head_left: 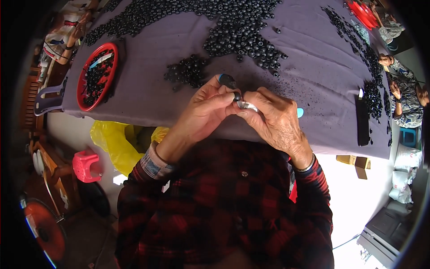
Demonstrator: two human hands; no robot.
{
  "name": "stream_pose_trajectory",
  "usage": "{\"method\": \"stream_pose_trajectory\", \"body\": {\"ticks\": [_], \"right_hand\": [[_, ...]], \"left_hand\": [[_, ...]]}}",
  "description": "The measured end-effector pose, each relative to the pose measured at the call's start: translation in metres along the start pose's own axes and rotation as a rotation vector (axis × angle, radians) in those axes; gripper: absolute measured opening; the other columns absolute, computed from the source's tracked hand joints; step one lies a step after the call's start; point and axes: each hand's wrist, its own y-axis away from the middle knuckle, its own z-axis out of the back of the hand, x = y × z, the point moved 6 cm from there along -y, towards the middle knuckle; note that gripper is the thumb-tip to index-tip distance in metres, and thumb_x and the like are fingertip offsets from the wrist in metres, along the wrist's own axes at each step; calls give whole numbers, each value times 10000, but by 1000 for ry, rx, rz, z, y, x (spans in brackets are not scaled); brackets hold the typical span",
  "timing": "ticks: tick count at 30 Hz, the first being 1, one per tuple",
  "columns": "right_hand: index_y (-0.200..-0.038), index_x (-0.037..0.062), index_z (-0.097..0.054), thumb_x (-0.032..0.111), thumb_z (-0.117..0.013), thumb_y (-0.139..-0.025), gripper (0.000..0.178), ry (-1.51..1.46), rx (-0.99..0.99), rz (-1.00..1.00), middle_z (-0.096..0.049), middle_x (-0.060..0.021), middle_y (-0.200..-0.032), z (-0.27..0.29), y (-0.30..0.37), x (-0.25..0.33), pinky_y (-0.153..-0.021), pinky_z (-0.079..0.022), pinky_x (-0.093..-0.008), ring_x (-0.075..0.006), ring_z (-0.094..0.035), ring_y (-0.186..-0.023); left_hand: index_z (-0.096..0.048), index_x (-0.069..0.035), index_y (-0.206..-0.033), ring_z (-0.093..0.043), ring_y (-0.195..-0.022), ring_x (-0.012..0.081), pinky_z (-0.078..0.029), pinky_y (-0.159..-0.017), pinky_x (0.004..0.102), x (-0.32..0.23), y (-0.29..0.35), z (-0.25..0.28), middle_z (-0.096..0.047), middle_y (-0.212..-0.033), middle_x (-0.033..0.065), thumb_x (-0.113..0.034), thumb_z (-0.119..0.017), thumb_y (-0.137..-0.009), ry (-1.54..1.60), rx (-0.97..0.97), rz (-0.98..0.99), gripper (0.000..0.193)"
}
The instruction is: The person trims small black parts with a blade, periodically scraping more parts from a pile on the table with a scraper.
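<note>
Above the near edge of the purple cloth, my two hands meet. Pinched between the thumb and fingers of my left hand point(204, 107) is a small round black part point(237, 96). A black and blue cover point(227, 81) sits on one of that hand's fingertips. My right hand point(275, 116) is closed around a small trimming knife, whose shiny metal blade point(247, 106) lies against or right beside the black part. A light-blue end point(300, 112) shows past the right palm, probably the knife's handle. Exact contact is hidden by the fingers.
Many black round parts point(237, 38) are heaped on the purple cloth point(148, 80), with a smaller pile point(188, 71) nearer. A red basin point(115, 67) of black scraps stands left; a black strip-like object point(362, 119) lies right. Other people's hands point(395, 89) work at the right edge.
</note>
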Motion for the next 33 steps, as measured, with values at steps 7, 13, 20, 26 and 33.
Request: {"method": "stream_pose_trajectory", "body": {"ticks": [7,13,20,26,33], "right_hand": [[-964,71,-655,218,-712,-837,202,-16,4,18,-626,-54,-762,-2,-1,-4,-536,-494,-332,-235,-616,-596],[-964,44,-657,208,-681,-877,187,-232,-31,0,-650,-82,-776,-6,-1,-16,-611,-507,-304,-182,-633,-658],[-931,6,-646,225,-643,-921,220,-157,-109,-327,-510,-7,-680,26,0,-51,-590,-405,-222,-72,-426,-642],[-993,29,-653,105,-778,-756,279,-266,1,-187,-604,-31,-809,12,-4,-17,-592,-445,-255,-98,-534,-680],[-817,34,-633,75,-752,-786,129,-413,122,-95,-568,-29,-703,-8,-5,3,-564,-426,-275,-111,-528,-623]], "left_hand": [[-508,-105,-1076,-588,-943,117,-474,-875,339,1,1,-1,-602,-973,4,-40,-547,-920,-12,-18,28,174],[-530,-98,-1119,-601,-945,137,-490,-826,318,6,0,1,-609,-1001,21,-35,-584,-894,29,98,27,240],[-539,-83,-1080,-581,-852,166,-525,-783,351,9,3,12,-628,-950,55,-3,-621,-854,-97,-40,99,253],[-526,-90,-1092,-592,-867,157,-524,-780,334,9,0,14,-623,-954,40,-33,-625,-873,-194,-27,91,247],[-490,-104,-1160,-633,-909,177,-550,-760,343,11,9,5,-623,-1014,87,2,-620,-875,-61,72,240,331]]}}
